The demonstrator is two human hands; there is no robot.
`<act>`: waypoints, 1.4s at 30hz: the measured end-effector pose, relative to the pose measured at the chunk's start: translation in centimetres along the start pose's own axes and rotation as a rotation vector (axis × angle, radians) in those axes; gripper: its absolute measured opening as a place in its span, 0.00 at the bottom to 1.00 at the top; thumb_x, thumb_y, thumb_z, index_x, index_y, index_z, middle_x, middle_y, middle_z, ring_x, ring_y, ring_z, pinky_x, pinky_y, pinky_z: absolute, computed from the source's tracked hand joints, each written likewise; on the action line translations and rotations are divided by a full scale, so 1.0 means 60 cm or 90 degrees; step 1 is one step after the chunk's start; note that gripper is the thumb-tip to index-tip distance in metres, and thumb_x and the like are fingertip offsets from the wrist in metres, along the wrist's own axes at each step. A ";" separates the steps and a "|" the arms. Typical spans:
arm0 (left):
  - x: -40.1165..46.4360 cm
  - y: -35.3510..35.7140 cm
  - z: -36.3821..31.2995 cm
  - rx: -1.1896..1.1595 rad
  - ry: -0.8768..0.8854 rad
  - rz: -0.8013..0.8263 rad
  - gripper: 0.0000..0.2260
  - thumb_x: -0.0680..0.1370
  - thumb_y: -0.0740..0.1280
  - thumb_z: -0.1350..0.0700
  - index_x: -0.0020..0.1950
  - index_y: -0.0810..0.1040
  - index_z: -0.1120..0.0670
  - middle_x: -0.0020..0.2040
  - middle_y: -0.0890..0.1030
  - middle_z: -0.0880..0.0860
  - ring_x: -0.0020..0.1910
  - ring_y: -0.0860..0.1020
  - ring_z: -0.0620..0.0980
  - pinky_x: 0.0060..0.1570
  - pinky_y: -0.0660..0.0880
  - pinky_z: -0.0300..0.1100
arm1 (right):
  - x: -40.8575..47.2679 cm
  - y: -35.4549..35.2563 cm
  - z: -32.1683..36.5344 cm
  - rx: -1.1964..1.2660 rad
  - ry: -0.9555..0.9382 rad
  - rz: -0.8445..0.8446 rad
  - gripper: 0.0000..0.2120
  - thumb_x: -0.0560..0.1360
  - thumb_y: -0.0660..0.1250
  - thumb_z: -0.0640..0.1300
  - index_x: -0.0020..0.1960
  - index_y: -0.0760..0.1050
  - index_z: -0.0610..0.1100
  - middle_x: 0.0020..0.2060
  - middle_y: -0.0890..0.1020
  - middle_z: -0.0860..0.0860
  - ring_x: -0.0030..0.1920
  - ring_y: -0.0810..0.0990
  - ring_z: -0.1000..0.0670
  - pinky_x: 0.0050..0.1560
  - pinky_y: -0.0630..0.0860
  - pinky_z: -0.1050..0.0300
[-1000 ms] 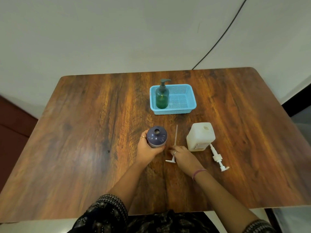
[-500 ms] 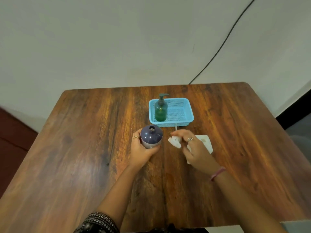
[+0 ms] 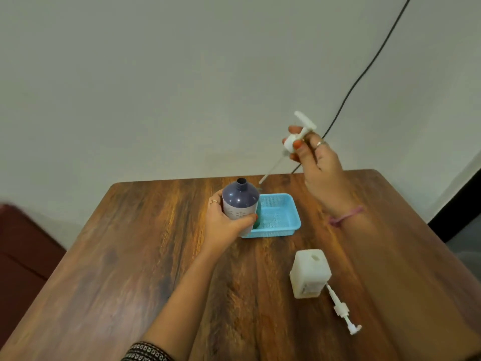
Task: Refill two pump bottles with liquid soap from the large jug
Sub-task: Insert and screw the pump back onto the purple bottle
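in the middle of the frame the left hand is clamped on a round purple bottle with open neck, before the blue mesh basket; upper right, the right hand pinches a white pump with thin tube; the square white jug stands on the glossy wood bench

The right hand, down at the table a second ago, now holds the white pump high in the air, tube slanting down toward the purple bottle. The left hand has lifted that bottle up before the blue basket.
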State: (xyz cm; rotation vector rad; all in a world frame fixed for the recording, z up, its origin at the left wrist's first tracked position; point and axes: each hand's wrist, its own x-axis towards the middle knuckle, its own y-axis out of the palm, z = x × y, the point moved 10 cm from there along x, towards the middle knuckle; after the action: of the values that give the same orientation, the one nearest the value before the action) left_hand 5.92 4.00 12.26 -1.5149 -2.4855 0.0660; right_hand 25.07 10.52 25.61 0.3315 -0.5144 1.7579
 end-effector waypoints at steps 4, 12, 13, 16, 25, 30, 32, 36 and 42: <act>0.031 0.000 -0.050 0.011 0.026 -0.002 0.32 0.62 0.81 0.61 0.61 0.70 0.52 0.56 0.79 0.51 0.51 0.80 0.47 0.42 0.80 0.35 | 0.051 -0.014 0.075 0.041 -0.061 -0.023 0.12 0.82 0.56 0.43 0.64 0.71 0.47 0.56 0.80 0.46 0.57 0.79 0.53 0.56 0.76 0.61; 0.064 0.013 -0.118 0.003 0.049 0.027 0.35 0.59 0.81 0.53 0.62 0.70 0.49 0.56 0.79 0.51 0.52 0.80 0.49 0.48 0.82 0.47 | 0.102 -0.037 0.186 0.017 -0.163 -0.033 0.14 0.83 0.55 0.45 0.66 0.71 0.43 0.55 0.80 0.45 0.56 0.78 0.53 0.53 0.76 0.62; 0.066 0.014 -0.124 0.002 0.051 0.028 0.35 0.58 0.80 0.52 0.62 0.70 0.49 0.57 0.78 0.51 0.52 0.80 0.49 0.48 0.82 0.46 | 0.106 -0.039 0.195 0.016 -0.172 -0.032 0.14 0.83 0.55 0.45 0.65 0.71 0.43 0.54 0.80 0.46 0.56 0.79 0.53 0.53 0.76 0.62; 0.069 0.021 -0.142 0.004 0.062 0.031 0.36 0.58 0.80 0.52 0.63 0.70 0.49 0.57 0.77 0.51 0.52 0.80 0.49 0.48 0.82 0.44 | 0.115 -0.036 0.210 0.009 -0.184 -0.015 0.14 0.82 0.56 0.45 0.65 0.71 0.43 0.53 0.80 0.47 0.55 0.79 0.51 0.53 0.76 0.62; 0.071 0.034 -0.175 0.022 0.085 0.039 0.36 0.58 0.79 0.50 0.63 0.70 0.49 0.56 0.77 0.51 0.52 0.79 0.49 0.47 0.82 0.44 | 0.125 0.002 0.167 -0.043 -0.127 0.095 0.13 0.82 0.56 0.45 0.64 0.72 0.45 0.52 0.81 0.49 0.50 0.77 0.55 0.52 0.75 0.63; 0.071 0.037 -0.188 0.039 0.095 0.038 0.34 0.59 0.79 0.49 0.62 0.69 0.48 0.56 0.77 0.51 0.52 0.79 0.48 0.47 0.81 0.42 | 0.125 0.013 0.139 -0.055 -0.099 0.134 0.12 0.82 0.56 0.45 0.63 0.72 0.46 0.52 0.82 0.51 0.47 0.76 0.54 0.50 0.75 0.62; 0.070 0.036 -0.193 0.039 0.095 0.031 0.34 0.58 0.78 0.48 0.61 0.69 0.47 0.55 0.77 0.50 0.51 0.78 0.47 0.45 0.80 0.39 | 0.124 0.017 0.132 -0.056 -0.093 0.151 0.13 0.82 0.57 0.45 0.64 0.72 0.46 0.53 0.82 0.50 0.48 0.76 0.53 0.50 0.75 0.62; 0.070 0.033 -0.202 0.051 0.105 0.027 0.31 0.63 0.80 0.52 0.60 0.69 0.46 0.55 0.76 0.50 0.50 0.78 0.46 0.42 0.77 0.36 | 0.121 0.024 0.122 -0.042 -0.074 0.196 0.12 0.81 0.58 0.45 0.64 0.71 0.47 0.56 0.82 0.51 0.53 0.78 0.57 0.51 0.75 0.65; 0.070 0.032 -0.208 0.069 0.110 0.033 0.31 0.63 0.80 0.54 0.62 0.69 0.48 0.55 0.76 0.51 0.50 0.78 0.47 0.44 0.79 0.39 | 0.119 0.033 0.118 -0.053 -0.060 0.257 0.13 0.82 0.57 0.44 0.65 0.71 0.46 0.59 0.81 0.50 0.62 0.77 0.54 0.57 0.75 0.61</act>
State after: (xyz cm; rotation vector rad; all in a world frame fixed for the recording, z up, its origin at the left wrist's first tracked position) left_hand 8.46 7.63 24.80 -1.4754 -2.2703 0.0735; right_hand 21.05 12.59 34.81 0.2644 -0.7597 2.1088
